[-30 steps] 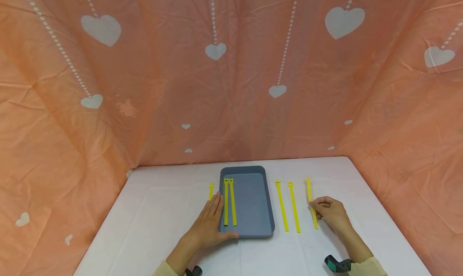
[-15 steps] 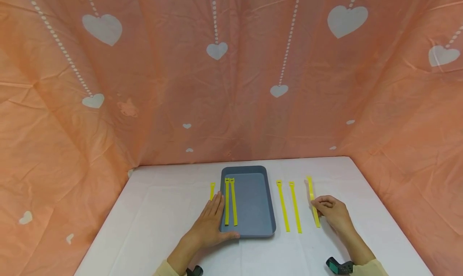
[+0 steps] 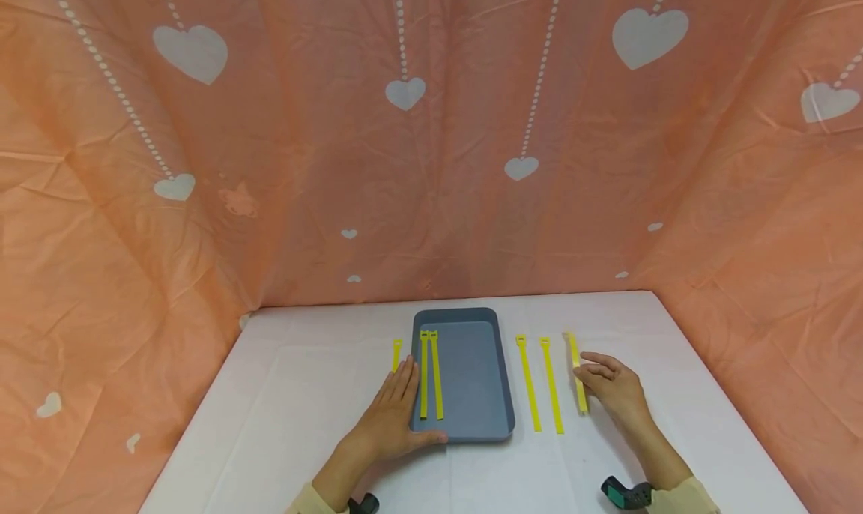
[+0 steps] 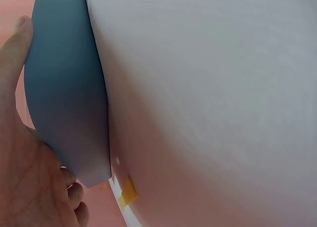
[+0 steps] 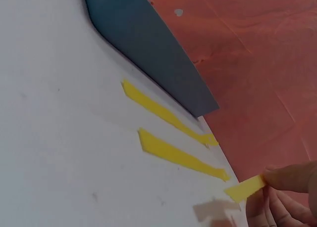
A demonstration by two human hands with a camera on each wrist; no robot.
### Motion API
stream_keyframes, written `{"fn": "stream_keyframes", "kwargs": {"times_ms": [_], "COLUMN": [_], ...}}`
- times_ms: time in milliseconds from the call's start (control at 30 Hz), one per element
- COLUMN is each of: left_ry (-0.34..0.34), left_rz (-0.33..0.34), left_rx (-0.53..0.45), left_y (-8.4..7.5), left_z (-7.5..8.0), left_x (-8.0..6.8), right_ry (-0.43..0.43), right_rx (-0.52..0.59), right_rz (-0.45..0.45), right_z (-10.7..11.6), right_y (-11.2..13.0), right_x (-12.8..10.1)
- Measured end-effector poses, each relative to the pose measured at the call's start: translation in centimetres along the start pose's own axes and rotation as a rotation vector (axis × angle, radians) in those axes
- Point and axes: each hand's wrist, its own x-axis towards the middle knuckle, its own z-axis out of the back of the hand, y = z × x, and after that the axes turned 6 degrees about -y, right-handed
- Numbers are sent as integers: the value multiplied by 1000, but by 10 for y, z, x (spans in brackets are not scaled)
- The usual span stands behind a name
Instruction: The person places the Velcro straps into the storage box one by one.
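A grey-blue tray lies on the white table, with two yellow straps lengthwise in its left part. My left hand lies flat against the tray's left wall, thumb along the front edge. It covers part of another strap. Right of the tray, two more straps lie side by side on the table. My right hand pinches a further yellow strap near its middle. In the right wrist view the end of this held strap hangs above the table and casts a shadow.
Orange cloth with white hearts walls the table at the back and on both sides. The table's right edge runs close beside my right hand. A dark wrist device sits on my right forearm.
My right hand has raised the strap's near end off the table and drawn it slightly left, toward the other straps. My left hand and the tray have stayed put.
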Motion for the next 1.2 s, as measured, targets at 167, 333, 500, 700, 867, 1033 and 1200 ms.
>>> {"fn": "stream_keyframes", "kwargs": {"times_ms": [167,333,500,700,867,1033,1200], "left_ry": [5,12,11,8,11,6,3], "left_rz": [2,5,5,4,5,1,-2], "left_rx": [1,-7,-8,-13,-13,-14,-18], "left_y": [0,-2,-1,0,1,1,1], "left_z": [0,2,2,1,0,1,0], "left_x": [0,0,0,0,1,0,0], "right_ry": [20,42,50,81,115,149,188], "right_rx": [-11,40,139,196,221,245,261], "right_rz": [6,6,23,56,79,88,90], "right_z": [-2,-6,-12,-21,-32,-44,-56], "right_y": [6,12,19,28,34,40,45], "right_x": [-1,-2,-2,-3,-6,-9,-10]}}
